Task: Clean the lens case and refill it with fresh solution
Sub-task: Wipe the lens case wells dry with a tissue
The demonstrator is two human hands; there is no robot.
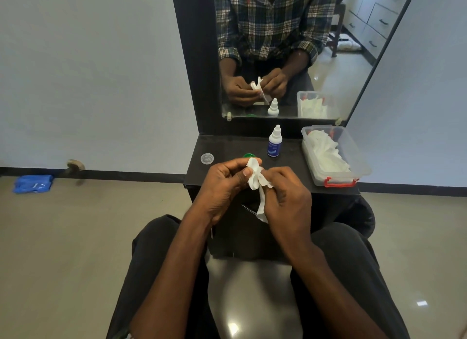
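My left hand (226, 184) grips a white lens case (253, 173), held on edge above the front of the black dresser top (227, 146). My right hand (285, 194) pinches a white tissue (261, 204) against the case; the tissue's tail hangs down between my hands. A green cap (249, 155) peeks out on the top just behind the case. A small solution bottle (274, 142) with a blue label and white nozzle cap stands upright behind my hands.
A small clear round lid (207, 158) lies at the left of the dresser top. A clear plastic box (353, 161) with red latches holds white tissues at the right. A mirror (341, 68) rises behind. A blue packet (32, 184) lies on the floor at left.
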